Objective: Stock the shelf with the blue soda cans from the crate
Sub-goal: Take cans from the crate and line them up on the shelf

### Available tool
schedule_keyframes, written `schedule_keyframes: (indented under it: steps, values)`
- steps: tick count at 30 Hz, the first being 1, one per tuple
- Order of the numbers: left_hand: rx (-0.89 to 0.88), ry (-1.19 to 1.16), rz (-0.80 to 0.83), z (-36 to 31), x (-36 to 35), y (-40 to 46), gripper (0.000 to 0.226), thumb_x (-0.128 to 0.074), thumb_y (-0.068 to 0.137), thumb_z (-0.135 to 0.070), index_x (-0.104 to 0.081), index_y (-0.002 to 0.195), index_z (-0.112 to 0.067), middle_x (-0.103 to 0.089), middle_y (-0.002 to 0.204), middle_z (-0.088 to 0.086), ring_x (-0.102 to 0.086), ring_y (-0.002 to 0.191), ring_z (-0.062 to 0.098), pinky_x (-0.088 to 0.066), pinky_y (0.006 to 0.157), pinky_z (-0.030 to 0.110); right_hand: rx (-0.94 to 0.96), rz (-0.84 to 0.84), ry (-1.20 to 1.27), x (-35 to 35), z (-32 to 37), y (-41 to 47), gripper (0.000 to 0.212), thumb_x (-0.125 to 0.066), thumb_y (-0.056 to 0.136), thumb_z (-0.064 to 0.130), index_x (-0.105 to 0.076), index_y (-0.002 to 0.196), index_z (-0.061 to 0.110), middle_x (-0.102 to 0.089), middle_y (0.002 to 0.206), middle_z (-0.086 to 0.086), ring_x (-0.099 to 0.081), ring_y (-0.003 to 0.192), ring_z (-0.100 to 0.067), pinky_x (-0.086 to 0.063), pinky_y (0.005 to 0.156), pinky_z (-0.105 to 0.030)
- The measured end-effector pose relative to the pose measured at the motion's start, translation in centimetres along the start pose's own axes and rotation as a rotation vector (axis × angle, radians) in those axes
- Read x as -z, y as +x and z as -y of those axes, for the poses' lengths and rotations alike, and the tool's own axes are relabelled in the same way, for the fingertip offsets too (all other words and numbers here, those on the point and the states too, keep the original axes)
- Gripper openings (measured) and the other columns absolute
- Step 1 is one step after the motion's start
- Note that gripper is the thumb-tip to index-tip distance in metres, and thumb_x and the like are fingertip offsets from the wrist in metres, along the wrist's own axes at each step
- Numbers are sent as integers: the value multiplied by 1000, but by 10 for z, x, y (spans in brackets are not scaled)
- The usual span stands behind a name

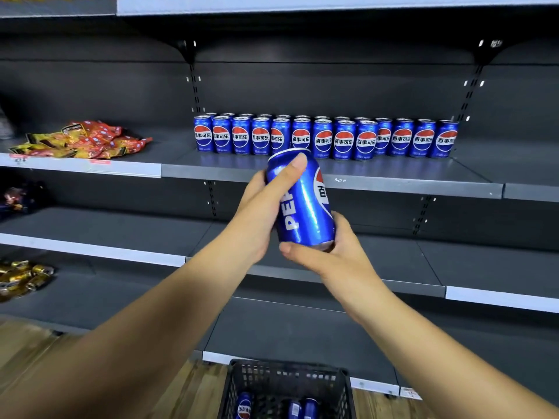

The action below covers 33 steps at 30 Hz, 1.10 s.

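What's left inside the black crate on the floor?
In the black plastic mesh crate, at least three blue soda cans show at the bottom. The frame's lower edge cuts off the crate's near part, so the full count cannot be told.

Dark grey metal back panel (332, 86) with slotted uprights (195, 89) and black brackets. Pale price rails (90, 167) along the tier edges, red and yellow snack bags (87, 140) at nine o'clock. Wood-plank floor (193, 388) at six o'clock.

Blue cans (323, 139) with red-white-blue roundels, dark grey shelf (393, 173), black crate (287, 376), red-yellow snack packets (81, 143)
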State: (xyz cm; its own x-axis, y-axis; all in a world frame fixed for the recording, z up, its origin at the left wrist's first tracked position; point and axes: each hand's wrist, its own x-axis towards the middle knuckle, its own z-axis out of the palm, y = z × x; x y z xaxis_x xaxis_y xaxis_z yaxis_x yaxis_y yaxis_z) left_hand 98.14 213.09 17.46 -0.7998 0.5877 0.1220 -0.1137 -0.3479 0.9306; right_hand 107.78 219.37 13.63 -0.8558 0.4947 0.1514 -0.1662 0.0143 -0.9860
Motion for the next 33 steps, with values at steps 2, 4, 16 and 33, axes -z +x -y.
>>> schedule_keyframes:
  steps: [2,4,16,33]
  values:
    - [-21,19,-89,2,-2,-2,37,-73,77,-33,-57,103,-11,-71,79,2,-69,64,14,-56,59,27,-7,65,-18,1,0,0,63,-79,69,-2,-46,118,19,-67,102,3,-63,79,0,-51,71,-13]
    - [-37,22,-110,6,0,-4,25,-69,82,-28,-58,97,-12,-70,77,3,-67,61,15,-55,56,27,-74,167,121,5,-3,2,68,-80,62,1,-47,119,19,-70,101,3,-67,85,-6,-53,77,-19]
    - [28,70,-92,5,0,3,50,-73,77,-39,-58,115,-10,-71,89,2,-70,67,12,-54,55,24,-40,-33,-77,-9,-4,2,47,-76,71,2,-53,110,15,-68,96,1,-64,80,-9,-53,72,-18]
    - [83,16,183,-13,31,29,29,-57,85,-41,-65,81,-13,-68,71,5,-65,61,18,-55,61,27,-23,-6,-210,-26,14,19,50,-84,61,13,-62,105,11,-73,92,-4,-70,81,-15,-57,78,-27]
